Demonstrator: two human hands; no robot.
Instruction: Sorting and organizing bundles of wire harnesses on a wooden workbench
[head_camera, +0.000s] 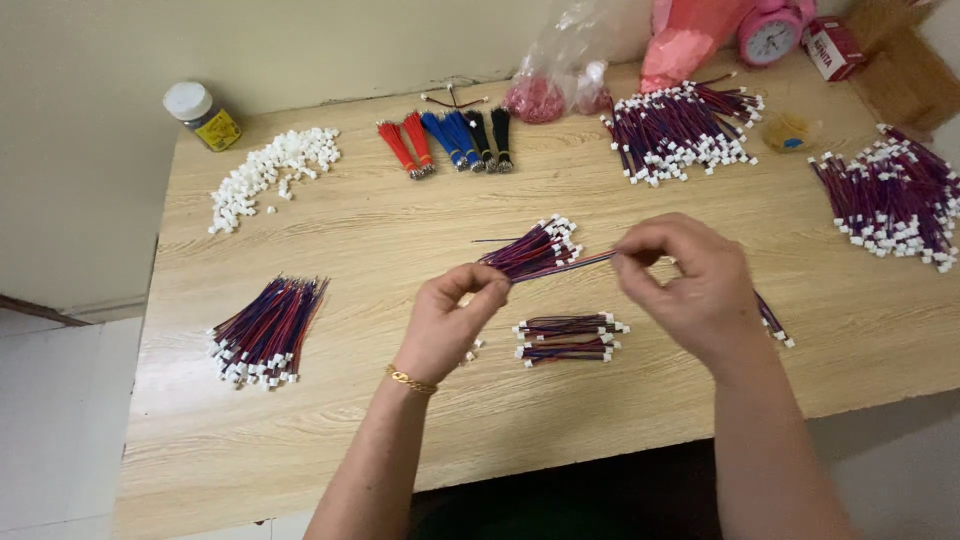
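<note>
My left hand (452, 318) pinches the near end of a small bundle of red-blue-black wires with white plug ends (535, 250), held above the wooden table (350, 420). My right hand (680, 285) pinches a wire or two at the side of that bundle, pulled out to the right. Under my hands lie two short tied wire bundles (568, 338). A few more wires (772, 322) poke out from behind my right hand.
A wire pile (265, 332) lies at the left, two big piles at the back right (680, 130) and right edge (895, 200). White connector housings (270, 172), red, blue and black wire tufts (448, 140), a jar (203, 115), plastic bags (570, 70) and a pink clock (770, 35) line the back.
</note>
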